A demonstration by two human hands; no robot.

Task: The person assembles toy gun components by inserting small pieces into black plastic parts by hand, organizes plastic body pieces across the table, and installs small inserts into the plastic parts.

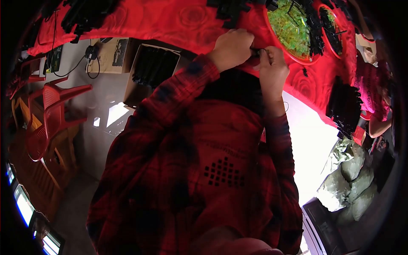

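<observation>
My left hand [231, 47] and my right hand [273, 68] meet at the near edge of a table covered in a red cloth [178, 19]. Between their fingertips they pinch a small black part [256, 52]; most of it is hidden by the fingers. Just beyond my right hand stands a red bowl [293, 27] filled with small yellow-green pieces and some black parts. My red plaid sleeves fill the middle of the view.
Piles of black parts [344, 104] lie on the cloth at right and along the far edge [85, 15]. An open cardboard box of black parts [153, 66] sits under the table. Red plastic chairs [46, 114] stand at left. Another person's arm [378, 125] shows at right, sacks [350, 178] below it.
</observation>
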